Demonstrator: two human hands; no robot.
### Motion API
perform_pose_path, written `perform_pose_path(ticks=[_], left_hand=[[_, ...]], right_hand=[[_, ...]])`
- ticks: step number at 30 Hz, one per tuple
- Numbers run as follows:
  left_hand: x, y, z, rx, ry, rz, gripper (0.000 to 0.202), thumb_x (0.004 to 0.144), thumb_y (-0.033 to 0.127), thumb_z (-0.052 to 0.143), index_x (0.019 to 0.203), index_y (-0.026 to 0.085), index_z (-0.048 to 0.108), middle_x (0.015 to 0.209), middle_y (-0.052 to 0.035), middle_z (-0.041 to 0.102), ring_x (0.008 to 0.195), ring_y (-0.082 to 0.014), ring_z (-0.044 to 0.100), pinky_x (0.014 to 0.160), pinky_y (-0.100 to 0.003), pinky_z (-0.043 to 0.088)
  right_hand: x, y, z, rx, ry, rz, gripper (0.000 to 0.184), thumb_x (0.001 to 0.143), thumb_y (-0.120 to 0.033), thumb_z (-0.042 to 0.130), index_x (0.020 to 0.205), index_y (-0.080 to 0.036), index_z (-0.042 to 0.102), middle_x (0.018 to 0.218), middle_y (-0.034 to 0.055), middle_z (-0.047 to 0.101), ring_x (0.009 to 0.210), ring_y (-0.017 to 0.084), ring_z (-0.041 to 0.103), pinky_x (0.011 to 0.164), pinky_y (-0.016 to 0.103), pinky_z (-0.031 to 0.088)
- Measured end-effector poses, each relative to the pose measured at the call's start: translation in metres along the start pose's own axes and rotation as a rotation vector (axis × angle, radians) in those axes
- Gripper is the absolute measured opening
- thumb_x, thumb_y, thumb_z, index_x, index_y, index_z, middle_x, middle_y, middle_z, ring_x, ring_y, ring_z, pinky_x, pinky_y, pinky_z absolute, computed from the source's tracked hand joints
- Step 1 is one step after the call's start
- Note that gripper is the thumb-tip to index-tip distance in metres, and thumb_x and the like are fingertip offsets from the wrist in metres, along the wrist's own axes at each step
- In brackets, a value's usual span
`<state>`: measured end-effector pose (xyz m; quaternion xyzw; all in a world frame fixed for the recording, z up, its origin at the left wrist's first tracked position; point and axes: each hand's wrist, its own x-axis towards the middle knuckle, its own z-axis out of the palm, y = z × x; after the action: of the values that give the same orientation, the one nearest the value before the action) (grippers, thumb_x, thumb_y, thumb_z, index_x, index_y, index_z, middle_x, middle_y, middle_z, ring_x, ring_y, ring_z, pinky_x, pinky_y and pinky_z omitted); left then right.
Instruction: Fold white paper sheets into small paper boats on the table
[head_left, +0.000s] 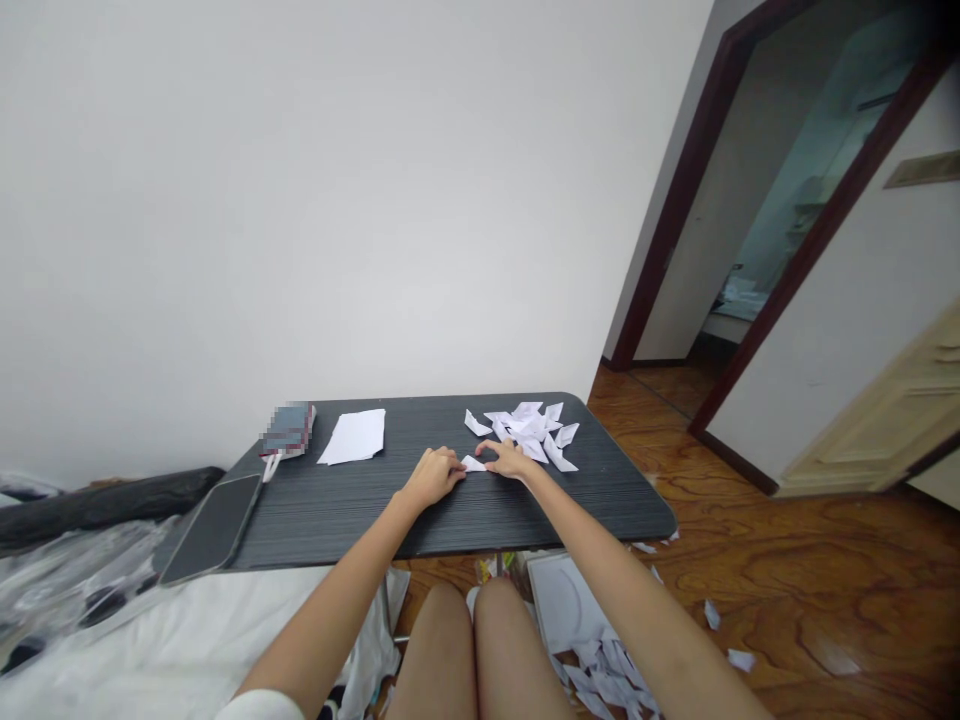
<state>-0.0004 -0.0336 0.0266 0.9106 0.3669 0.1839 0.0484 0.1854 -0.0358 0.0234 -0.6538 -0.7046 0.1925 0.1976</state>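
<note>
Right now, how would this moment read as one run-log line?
left hand: at small folded paper's left end | right hand: at right end | folded pieces: heaped right | flat sheets: left

White sleeve; bare forearms, bare legs.

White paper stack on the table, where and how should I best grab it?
Probably take the paper stack by its near right corner, coming from the right with your left hand, the nearer one. The stack lies flat, so a pinched corner looks easier to hold than its broad face; a pixelated item sits off its left side.
</note>
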Motion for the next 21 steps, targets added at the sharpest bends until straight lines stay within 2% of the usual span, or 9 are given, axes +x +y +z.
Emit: perform_pose_path(ticks=[6, 10, 13, 15, 21], left_hand=[[0.019, 0.002, 0.002, -0.013, -0.011, -0.003, 0.014, 0.071, 0.024, 0.055, 0.072, 0.015, 0.065, 0.069, -0.0065, 0.06, 0.074, -0.0183, 0.053, 0.068, -0.026, 0.037], [0.024, 0.002, 0.0, -0.034, -0.005, 0.007, 0.016, 0.073, 0.024, 0.051, 0.073, 0.016, 0.065, 0.065, -0.005, 0.058, 0.067, -0.016, 0.053, 0.065, -0.024, 0.037], [0.023, 0.003, 0.002, -0.05, 0.025, -0.015, 0.022, 0.076, 0.025, 0.046, 0.067, 0.015, 0.064, 0.062, -0.0042, 0.056, 0.061, -0.0133, 0.051, 0.061, -0.022, 0.037], [0.023, 0.003, 0.005, -0.076, 0.066, -0.044, 0.024, 0.077, 0.024, 0.043, 0.071, 0.014, 0.064, 0.064, -0.0038, 0.056, 0.06, -0.0124, 0.051, 0.06, -0.022, 0.037], [0.028, -0.006, 0.018, -0.33, 0.214, -0.239, 0.024, 0.075, 0.027, 0.047, 0.085, 0.014, 0.064, 0.062, -0.0019, 0.059, 0.055, -0.0107, 0.051, 0.056, -0.021, 0.038]], right_hand=[[-0.006, 0.009, 0.003, 0.069, 0.076, -0.037, 0.026, 0.069, -0.012, 0.049, 0.087, -0.027, 0.062, 0.083, 0.0006, 0.053, 0.08, 0.015, 0.051, 0.076, 0.032, 0.036], [-0.008, 0.01, 0.013, 0.108, 0.159, 0.032, 0.025, 0.07, -0.016, 0.049, 0.09, -0.023, 0.062, 0.084, 0.0041, 0.056, 0.084, 0.019, 0.051, 0.074, 0.036, 0.037], [-0.007, 0.003, 0.021, 0.164, 0.197, 0.03, 0.018, 0.072, -0.025, 0.051, 0.083, -0.016, 0.062, 0.078, 0.0054, 0.06, 0.078, 0.018, 0.055, 0.07, 0.031, 0.039], [-0.004, -0.003, 0.026, 0.219, 0.185, -0.007, 0.019, 0.073, -0.03, 0.05, 0.076, -0.016, 0.063, 0.073, 0.0048, 0.063, 0.071, 0.016, 0.057, 0.065, 0.027, 0.041], [0.021, -0.011, 0.03, 0.333, 0.177, -0.079, 0.021, 0.076, -0.026, 0.047, 0.07, -0.016, 0.063, 0.068, 0.0037, 0.066, 0.064, 0.014, 0.06, 0.06, 0.023, 0.043]])
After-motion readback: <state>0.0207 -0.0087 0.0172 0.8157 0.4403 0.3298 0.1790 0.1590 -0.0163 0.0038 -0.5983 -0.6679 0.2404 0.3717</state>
